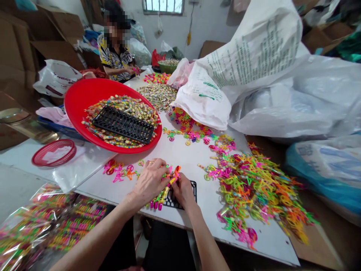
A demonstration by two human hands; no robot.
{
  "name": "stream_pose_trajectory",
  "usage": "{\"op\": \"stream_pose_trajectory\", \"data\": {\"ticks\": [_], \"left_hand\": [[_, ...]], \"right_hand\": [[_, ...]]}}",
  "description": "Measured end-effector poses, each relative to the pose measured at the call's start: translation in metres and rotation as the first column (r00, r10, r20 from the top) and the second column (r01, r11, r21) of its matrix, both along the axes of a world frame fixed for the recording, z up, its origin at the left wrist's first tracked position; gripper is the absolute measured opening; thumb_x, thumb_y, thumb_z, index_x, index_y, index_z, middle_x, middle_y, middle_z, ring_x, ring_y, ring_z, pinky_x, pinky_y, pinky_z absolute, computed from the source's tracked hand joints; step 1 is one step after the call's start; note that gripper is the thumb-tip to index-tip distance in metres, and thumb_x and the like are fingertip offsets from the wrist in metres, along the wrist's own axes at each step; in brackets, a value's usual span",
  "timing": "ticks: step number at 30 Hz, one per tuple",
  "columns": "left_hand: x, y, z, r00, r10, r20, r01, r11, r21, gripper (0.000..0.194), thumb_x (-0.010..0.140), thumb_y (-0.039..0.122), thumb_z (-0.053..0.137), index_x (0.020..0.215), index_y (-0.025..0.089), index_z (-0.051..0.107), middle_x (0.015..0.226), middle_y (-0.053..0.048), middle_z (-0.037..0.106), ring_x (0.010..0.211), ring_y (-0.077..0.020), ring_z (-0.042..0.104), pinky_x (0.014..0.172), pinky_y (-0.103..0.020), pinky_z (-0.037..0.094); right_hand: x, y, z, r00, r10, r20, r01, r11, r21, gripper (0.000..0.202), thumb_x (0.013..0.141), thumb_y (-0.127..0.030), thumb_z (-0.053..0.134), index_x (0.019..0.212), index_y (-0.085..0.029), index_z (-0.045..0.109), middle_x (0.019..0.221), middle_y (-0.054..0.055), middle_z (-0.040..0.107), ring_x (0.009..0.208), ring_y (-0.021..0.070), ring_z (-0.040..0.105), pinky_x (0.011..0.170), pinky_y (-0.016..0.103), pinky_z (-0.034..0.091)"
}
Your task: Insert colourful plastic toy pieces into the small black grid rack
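Observation:
My left hand (149, 180) and my right hand (183, 192) meet at the near edge of the white table (183, 154). Between them they grip a row of small colourful plastic toy pieces (166, 188) lined up on a black grid tray (192, 188), which lies mostly hidden under my hands. The left hand's fingers curl over the top of the row; the right hand pinches its orange end. A few loose pink and orange pieces (118, 171) lie just left of my left hand.
A big heap of neon plastic pieces (254, 192) spreads to the right. A red basin (81, 94) holds sweets and another black tray (124, 124). Large white sacks (254, 67) fill the right. Filled cellophane packs (42, 229) lie lower left. Another person (114, 56) works at the far end.

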State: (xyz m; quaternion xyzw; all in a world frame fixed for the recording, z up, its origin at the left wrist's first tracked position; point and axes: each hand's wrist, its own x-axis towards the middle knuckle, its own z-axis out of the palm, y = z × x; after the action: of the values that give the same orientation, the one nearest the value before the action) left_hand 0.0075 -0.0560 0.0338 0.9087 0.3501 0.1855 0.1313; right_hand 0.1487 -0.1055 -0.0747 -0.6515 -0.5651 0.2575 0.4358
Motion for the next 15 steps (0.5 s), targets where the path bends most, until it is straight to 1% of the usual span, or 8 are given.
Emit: {"op": "stream_pose_trajectory", "data": {"ticks": [3,5,7,9,11,13,14,15], "left_hand": [[0.008,0.000,-0.001,0.996,-0.054,-0.077,0.056,0.998,0.029,0.009,0.081,0.026,0.059,0.079,0.018,0.064,0.102,-0.007,0.056,0.098,-0.0253,0.049,0.085,-0.043,0.037],[0.014,-0.003,-0.003,0.993,-0.077,-0.085,0.080,0.996,0.030,0.009,0.080,0.025,0.059,0.077,0.017,0.063,0.103,-0.008,0.056,0.099,-0.0260,0.049,0.086,-0.044,0.038],[0.016,-0.003,-0.003,0.996,-0.078,-0.032,0.078,0.997,-0.008,0.006,0.078,0.023,0.061,0.078,0.017,0.064,0.102,-0.007,0.056,0.100,-0.0252,0.050,0.087,-0.043,0.038],[0.015,0.001,0.001,0.996,-0.046,0.078,0.054,0.993,-0.100,0.011,0.076,0.021,0.062,0.087,0.018,0.064,0.101,-0.006,0.057,0.098,-0.0229,0.052,0.087,-0.040,0.040],[0.011,0.006,0.008,0.979,-0.027,0.203,0.072,0.974,-0.216,0.031,0.073,0.020,0.065,0.104,0.019,0.060,0.110,-0.007,0.055,0.102,-0.0215,0.052,0.091,-0.037,0.041],[0.008,0.012,0.018,0.953,-0.077,0.294,0.174,0.932,-0.319,0.054,0.068,0.021,0.070,0.119,0.020,0.052,0.126,-0.009,0.048,0.113,-0.0221,0.047,0.098,-0.036,0.037],[0.007,0.013,0.022,0.940,-0.126,0.318,0.248,0.890,-0.383,0.060,0.066,0.022,0.072,0.122,0.021,0.050,0.129,-0.008,0.046,0.116,-0.0224,0.046,0.100,-0.036,0.036],[0.007,0.013,0.025,0.926,-0.169,0.338,0.321,0.823,-0.469,0.061,0.064,0.024,0.074,0.121,0.021,0.051,0.127,-0.008,0.049,0.114,-0.0224,0.048,0.098,-0.036,0.037]], "right_hand": [[0.000,0.000,-0.002,0.999,-0.014,-0.030,0.014,1.000,0.001,0.010,0.078,-0.023,0.048,0.086,-0.018,0.053,0.076,0.003,0.059,0.069,0.0171,0.054,0.063,0.027,0.041],[0.001,0.000,-0.002,0.999,-0.024,-0.047,0.024,1.000,0.009,0.009,0.076,-0.020,0.048,0.084,-0.018,0.052,0.075,0.002,0.059,0.068,0.0168,0.053,0.063,0.027,0.041],[0.004,-0.001,0.004,0.998,-0.031,-0.051,0.030,1.000,-0.004,0.010,0.076,-0.019,0.047,0.085,-0.018,0.053,0.074,0.002,0.059,0.068,0.0169,0.053,0.063,0.027,0.041],[0.008,-0.005,0.019,0.999,-0.012,-0.034,0.011,1.000,-0.023,0.013,0.079,-0.019,0.046,0.089,-0.017,0.054,0.079,0.003,0.060,0.071,0.0171,0.054,0.065,0.027,0.041],[0.015,-0.014,0.041,0.997,0.072,-0.030,-0.073,0.997,-0.039,0.016,0.082,-0.020,0.045,0.095,-0.017,0.056,0.083,0.004,0.061,0.073,0.0166,0.055,0.067,0.027,0.041],[0.021,-0.025,0.067,0.970,0.236,-0.065,-0.240,0.967,-0.079,0.015,0.084,-0.021,0.046,0.093,-0.018,0.058,0.082,0.002,0.061,0.073,0.0157,0.054,0.067,0.026,0.041],[0.025,-0.031,0.079,0.938,0.330,-0.109,-0.341,0.933,-0.110,0.013,0.084,-0.022,0.047,0.089,-0.018,0.059,0.080,0.001,0.061,0.072,0.0151,0.054,0.065,0.025,0.041],[0.028,-0.036,0.089,0.895,0.412,-0.168,-0.436,0.889,-0.141,0.014,0.085,-0.024,0.048,0.087,-0.018,0.059,0.078,0.000,0.061,0.071,0.0147,0.053,0.064,0.024,0.041]]}}
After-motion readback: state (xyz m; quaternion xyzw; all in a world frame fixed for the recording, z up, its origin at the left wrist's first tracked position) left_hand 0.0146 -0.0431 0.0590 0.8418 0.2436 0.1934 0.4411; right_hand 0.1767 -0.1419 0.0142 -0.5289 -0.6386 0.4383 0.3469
